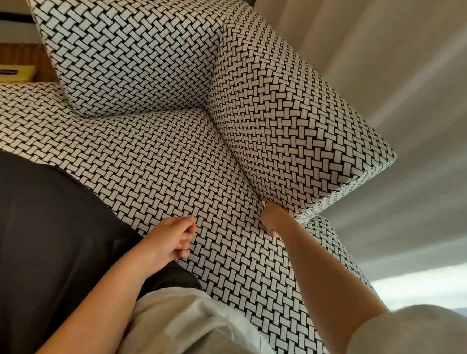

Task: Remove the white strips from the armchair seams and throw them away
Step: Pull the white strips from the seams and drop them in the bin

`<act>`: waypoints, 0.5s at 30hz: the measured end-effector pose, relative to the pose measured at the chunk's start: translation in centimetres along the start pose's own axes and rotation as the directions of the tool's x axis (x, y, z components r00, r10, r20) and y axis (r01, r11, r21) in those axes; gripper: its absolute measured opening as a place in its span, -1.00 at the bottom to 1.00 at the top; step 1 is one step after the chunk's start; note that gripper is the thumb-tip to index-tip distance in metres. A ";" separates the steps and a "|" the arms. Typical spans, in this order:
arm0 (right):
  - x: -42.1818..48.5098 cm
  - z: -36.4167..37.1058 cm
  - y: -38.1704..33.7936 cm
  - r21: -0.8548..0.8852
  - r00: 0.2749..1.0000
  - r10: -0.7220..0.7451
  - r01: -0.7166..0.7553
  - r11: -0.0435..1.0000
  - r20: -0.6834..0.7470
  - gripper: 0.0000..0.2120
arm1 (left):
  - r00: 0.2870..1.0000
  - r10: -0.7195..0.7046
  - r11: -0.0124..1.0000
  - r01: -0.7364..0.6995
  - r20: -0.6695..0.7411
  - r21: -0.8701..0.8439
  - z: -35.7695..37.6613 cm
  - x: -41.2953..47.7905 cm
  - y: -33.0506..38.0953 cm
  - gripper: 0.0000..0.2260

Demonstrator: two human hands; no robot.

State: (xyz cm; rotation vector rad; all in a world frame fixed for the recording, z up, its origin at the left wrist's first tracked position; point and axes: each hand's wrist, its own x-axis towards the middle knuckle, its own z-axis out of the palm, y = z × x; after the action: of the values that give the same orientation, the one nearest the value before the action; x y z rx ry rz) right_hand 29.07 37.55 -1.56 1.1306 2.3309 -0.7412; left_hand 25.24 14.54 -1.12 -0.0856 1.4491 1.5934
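The armchair is covered in a black-and-white woven pattern; its seat fills the middle and its right armrest rises beside it. My right hand is pressed into the seam between seat and armrest, near the front corner, with the fingertips buried in the crease. A small pale bit shows at the top of that hand; I cannot tell whether it is a white strip. My left hand hovers just above the seat's front part, fingers loosely curled, with nothing visible in it.
The back cushion leans at the rear. A yellow box lies on a wicker surface at far left. Pale curtains hang to the right of the armrest. Dark fabric and my light clothing cover the lower left.
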 end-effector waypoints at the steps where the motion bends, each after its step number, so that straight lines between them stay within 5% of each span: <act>1: -0.6 -0.1 -0.3 0.073 0.998 0.064 -0.065 0.995 0.024 -0.69 | 1.000 0.003 1.000 -0.003 -0.001 0.002 0.0 -0.1 0.0 -0.70; 3: -0.3 0.6 -0.1 -0.226 0.998 0.050 -0.044 0.973 0.023 -0.70 | 1.000 0.014 1.000 -0.014 -0.001 0.001 0.0 -0.4 0.1 -0.70; 4: 0.1 1.1 0.1 -0.219 0.998 0.061 -0.062 0.974 -0.011 -0.72 | 1.000 0.018 1.000 -0.018 -0.001 0.003 0.0 -0.5 0.1 -0.71; 6: 0.7 1.3 -0.1 0.132 0.981 0.128 -0.110 0.985 -0.146 -0.76 | 0.999 0.034 0.999 -0.034 -0.008 0.009 0.0 -0.8 0.2 -0.71; 15: 0.6 3.4 1.0 0.104 0.885 0.070 -0.024 0.994 -0.461 -0.68 | 0.997 0.069 0.996 -0.066 -0.047 0.059 0.0 -1.0 0.3 -0.74</act>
State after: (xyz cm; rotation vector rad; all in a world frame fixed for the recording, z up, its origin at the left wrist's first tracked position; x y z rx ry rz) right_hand 30.10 36.30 -4.73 1.5444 2.6640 -0.6191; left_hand 25.60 13.96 -0.27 -0.0437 1.5492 1.6128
